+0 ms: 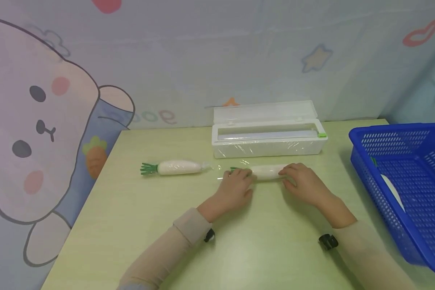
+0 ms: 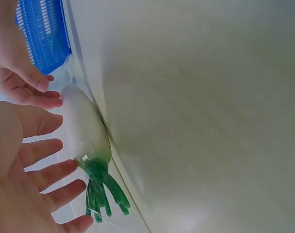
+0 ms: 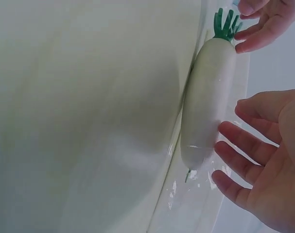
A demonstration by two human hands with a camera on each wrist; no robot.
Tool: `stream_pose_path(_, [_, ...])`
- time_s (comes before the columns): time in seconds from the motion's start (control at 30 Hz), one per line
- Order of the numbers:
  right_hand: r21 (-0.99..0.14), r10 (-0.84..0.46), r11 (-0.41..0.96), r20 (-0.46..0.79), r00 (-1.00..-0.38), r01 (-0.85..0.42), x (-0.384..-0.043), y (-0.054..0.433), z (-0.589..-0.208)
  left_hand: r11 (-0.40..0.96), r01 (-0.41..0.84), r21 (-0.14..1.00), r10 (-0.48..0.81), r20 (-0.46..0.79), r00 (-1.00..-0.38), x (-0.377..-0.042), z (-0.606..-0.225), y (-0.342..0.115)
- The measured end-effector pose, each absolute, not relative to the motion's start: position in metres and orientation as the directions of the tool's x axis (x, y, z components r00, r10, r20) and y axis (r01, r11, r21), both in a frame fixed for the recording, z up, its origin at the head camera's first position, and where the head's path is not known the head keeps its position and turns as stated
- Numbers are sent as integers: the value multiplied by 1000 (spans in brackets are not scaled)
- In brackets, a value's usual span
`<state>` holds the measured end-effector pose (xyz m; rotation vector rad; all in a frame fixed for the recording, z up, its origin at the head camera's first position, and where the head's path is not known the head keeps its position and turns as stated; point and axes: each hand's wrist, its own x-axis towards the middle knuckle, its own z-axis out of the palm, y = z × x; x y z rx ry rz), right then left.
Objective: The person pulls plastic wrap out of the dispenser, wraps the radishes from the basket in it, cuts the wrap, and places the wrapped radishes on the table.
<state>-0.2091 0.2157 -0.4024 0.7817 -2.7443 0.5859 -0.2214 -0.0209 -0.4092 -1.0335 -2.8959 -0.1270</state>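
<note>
A white radish (image 1: pixel 266 172) with green leaf stubs lies on the table, clear plastic film (image 3: pixel 174 194) around and under it. My left hand (image 1: pixel 235 187) is at its leafy end, with spread, fairly straight fingers touching the film beside the leaves in the left wrist view. At the root end, my right hand (image 1: pixel 304 183) rests relaxed fingertips (image 3: pixel 227 130) against the radish's side. Neither hand curls round it. To the left lies a second radish (image 1: pixel 181 167), covered in shiny film with a gathered tip.
Behind the radish stands a white cling film box (image 1: pixel 268 148), its lid raised and a roll (image 1: pixel 268 135) inside. A blue basket (image 1: pixel 362 161) on the right holds a white item (image 1: pixel 393 191) with some green beside it. A printed cloth (image 1: pixel 203 60) hangs behind the table (image 1: pixel 137 225).
</note>
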Motion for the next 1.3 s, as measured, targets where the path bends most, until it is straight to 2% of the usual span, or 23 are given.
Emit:
stream_pose_path(0.37, [-295,-477,793,243,-844,-533,-238,215,-391,806,584,95,582,51,-812,-249,-405,-14])
stream_pose_path(0.6, [-294,-478,790,253,-841,-538,-255,213,-393,829,536,163,539,29,-842,-266,-406,-10])
stream_pose_path(0.87, [-283,-447,820,227,-866,-497,-268,213,-398,830,514,217,518,41,-854,-279,-405,-9])
stream_pose_path(1.03, [-243,-427,846,226,-875,-475,-273,213,-401,829,531,176,523,95,-847,-284,-408,-8])
stream_pose_path(1.3, [-117,-401,891,251,-881,-439,-282,208,-412,828,553,-91,560,176,-809,-292,-419,0])
